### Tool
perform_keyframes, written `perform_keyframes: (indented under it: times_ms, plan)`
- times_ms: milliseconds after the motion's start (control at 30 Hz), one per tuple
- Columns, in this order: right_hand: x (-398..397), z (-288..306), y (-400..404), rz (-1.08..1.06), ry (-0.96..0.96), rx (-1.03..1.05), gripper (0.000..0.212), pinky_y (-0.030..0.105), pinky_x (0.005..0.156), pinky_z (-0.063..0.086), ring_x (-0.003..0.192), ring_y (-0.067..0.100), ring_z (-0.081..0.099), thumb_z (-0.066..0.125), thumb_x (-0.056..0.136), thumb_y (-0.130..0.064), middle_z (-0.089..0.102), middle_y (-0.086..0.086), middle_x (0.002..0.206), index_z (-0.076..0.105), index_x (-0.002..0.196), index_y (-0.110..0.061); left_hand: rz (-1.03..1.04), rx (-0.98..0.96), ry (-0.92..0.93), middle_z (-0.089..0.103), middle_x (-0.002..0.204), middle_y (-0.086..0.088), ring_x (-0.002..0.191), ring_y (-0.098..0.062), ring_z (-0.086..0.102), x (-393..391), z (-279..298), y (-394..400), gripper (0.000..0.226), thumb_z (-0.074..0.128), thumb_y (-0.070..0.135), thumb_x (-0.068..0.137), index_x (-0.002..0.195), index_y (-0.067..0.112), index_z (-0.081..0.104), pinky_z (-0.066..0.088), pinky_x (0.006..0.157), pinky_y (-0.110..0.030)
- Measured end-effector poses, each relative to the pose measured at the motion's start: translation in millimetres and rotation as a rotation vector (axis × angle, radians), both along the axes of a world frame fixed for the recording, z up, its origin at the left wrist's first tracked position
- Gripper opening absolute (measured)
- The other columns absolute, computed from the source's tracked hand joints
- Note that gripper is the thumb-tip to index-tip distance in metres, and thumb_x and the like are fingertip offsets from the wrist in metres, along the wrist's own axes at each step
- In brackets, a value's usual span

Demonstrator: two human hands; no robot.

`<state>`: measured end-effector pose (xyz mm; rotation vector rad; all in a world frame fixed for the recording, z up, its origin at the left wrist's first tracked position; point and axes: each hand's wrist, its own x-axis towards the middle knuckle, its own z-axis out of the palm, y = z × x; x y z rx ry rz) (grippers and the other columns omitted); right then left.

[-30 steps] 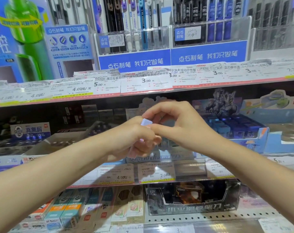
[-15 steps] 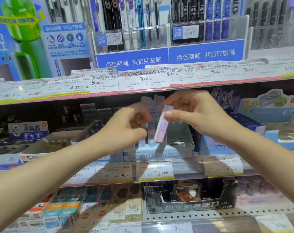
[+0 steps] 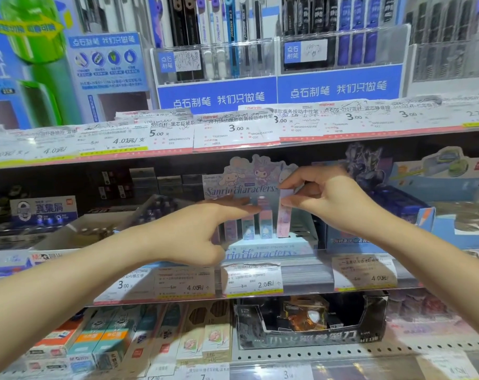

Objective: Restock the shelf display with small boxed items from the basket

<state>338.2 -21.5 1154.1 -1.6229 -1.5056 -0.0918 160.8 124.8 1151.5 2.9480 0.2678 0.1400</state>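
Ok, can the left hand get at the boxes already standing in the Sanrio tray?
Probably yes. The left hand already has its fingers stretched out to those upright boxes; the right hand holds its pink box off to their right.

— What is the slim pink and lilac cardboard box (image 3: pixel 284 215)?

— A narrow, tall pack with a pale cartoon print, standing nearly upright, its top leaning slightly left. The right hand (image 3: pixel 331 200) pinches its upper end, and its lower end sits in the light blue cardboard display tray with the character header card (image 3: pixel 253 249) on the middle shelf.

— And the others?

— Three more slim pastel boxes (image 3: pixel 250 224), pink, blue and lilac, stand upright in a row just to its left in the same tray. The left hand (image 3: pixel 194 231) reaches to them, its straight fingers touching their tops. How far the tray's slots go behind them is hidden.
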Motion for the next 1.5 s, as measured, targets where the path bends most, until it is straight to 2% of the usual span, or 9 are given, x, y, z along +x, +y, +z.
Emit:
perform_keyframes:
  times_ms: [267, 367, 600, 767, 833, 1000, 1233, 1433, 1500]
  plan:
    - [5, 0, 0, 0.017, -0.015, -0.036, 0.015, 0.002, 0.056, 0.039, 0.056, -0.001, 0.055, 0.069, 0.077, -0.005, 0.059, -0.013, 0.069, 0.063, 0.085, -0.017, 0.027, -0.044, 0.053, 0.066, 0.123, -0.004, 0.095, -0.025, 0.069, 1, 11, -5, 0.08, 0.048, 0.016, 0.064, 0.121, 0.07, 0.03, 0.054, 0.086, -0.051]
    - [4, -3, 1, 0.009, -0.049, -0.038, 0.016, 0.003, 0.052, 0.037, 0.05, -0.006, 0.054, 0.071, 0.075, -0.005, 0.057, -0.016, 0.061, 0.063, 0.082, -0.018, 0.031, -0.043, 0.067, 0.065, 0.123, -0.009, 0.115, -0.035, 0.058, 1, 11, 0, 0.078, 0.045, 0.02, 0.061, 0.103, 0.081, 0.025, 0.048, 0.094, -0.057]
    - [6, -15, 0, -0.024, -0.047, -0.016, 0.029, 0.017, 0.064, 0.049, 0.071, 0.012, 0.064, 0.072, 0.074, -0.011, 0.067, 0.0, 0.079, 0.055, 0.077, -0.034, 0.031, -0.043, 0.069, 0.065, 0.123, 0.003, 0.11, -0.039, 0.061, 2, 9, 2, 0.082, 0.045, 0.02, 0.06, 0.134, 0.053, 0.031, 0.054, 0.084, -0.054]
    - [10, -17, 0, 0.023, -0.007, 0.007, 0.019, 0.026, 0.071, 0.052, 0.074, 0.019, 0.066, 0.069, 0.075, -0.006, 0.071, 0.014, 0.079, 0.063, 0.075, -0.023, -0.009, -0.059, 0.06, 0.061, 0.129, 0.011, 0.116, -0.038, 0.057, 0, 13, -1, 0.08, 0.045, 0.019, 0.059, 0.112, 0.077, 0.028, 0.05, 0.092, -0.054]
    - [11, -17, 0, 0.044, -0.008, 0.004, 0.011, 0.024, 0.076, 0.052, 0.08, 0.015, 0.065, 0.061, 0.076, -0.007, 0.071, 0.01, 0.09, 0.066, 0.082, -0.015, -0.007, -0.059, 0.062, 0.055, 0.135, 0.016, 0.117, -0.038, 0.057, -1, 14, -3, 0.083, 0.045, 0.018, 0.059, 0.117, 0.075, 0.027, 0.05, 0.094, -0.053]
    - [12, -15, -2, 0.063, -0.033, -0.007, 0.04, 0.017, 0.091, 0.049, 0.1, 0.017, 0.062, 0.035, 0.061, -0.004, 0.065, 0.003, 0.1, 0.064, 0.083, -0.017, 0.015, -0.055, 0.095, 0.055, 0.135, 0.014, 0.114, -0.04, 0.057, 1, 15, -1, 0.082, 0.046, 0.021, 0.061, 0.129, 0.063, 0.03, 0.051, 0.089, -0.054]
    - [13, -16, 2, 0.057, -0.146, -0.053, 0.045, 0.012, 0.091, 0.042, 0.098, 0.007, 0.057, 0.034, 0.058, 0.0, 0.065, 0.001, 0.1, 0.072, 0.08, -0.009, 0.037, -0.022, 0.111, 0.047, 0.142, 0.014, 0.113, -0.039, 0.059, 1, 17, -3, 0.082, 0.047, 0.02, 0.061, 0.138, 0.046, 0.032, 0.051, 0.091, -0.051]
    - [13, -11, 0, 0.041, -0.129, -0.123, 0.042, 0.019, 0.097, 0.042, 0.107, 0.011, 0.056, 0.036, 0.067, 0.002, 0.063, -0.001, 0.108, 0.067, 0.092, -0.012, 0.003, -0.038, 0.07, 0.06, 0.131, 0.006, 0.116, -0.037, 0.057, 5, 10, 8, 0.071, 0.046, 0.034, 0.061, 0.119, 0.072, 0.028, 0.049, 0.093, -0.055]
    - [12, -11, -2, 0.022, -0.088, -0.102, 0.045, 0.012, 0.091, 0.042, 0.106, 0.012, 0.057, 0.037, 0.073, 0.012, 0.065, 0.004, 0.109, 0.063, 0.1, -0.013, 0.026, -0.051, -0.004, 0.065, 0.125, 0.002, 0.115, -0.033, 0.059, 5, 6, 7, 0.069, 0.043, 0.043, 0.061, 0.128, 0.061, 0.034, 0.049, 0.096, -0.05]
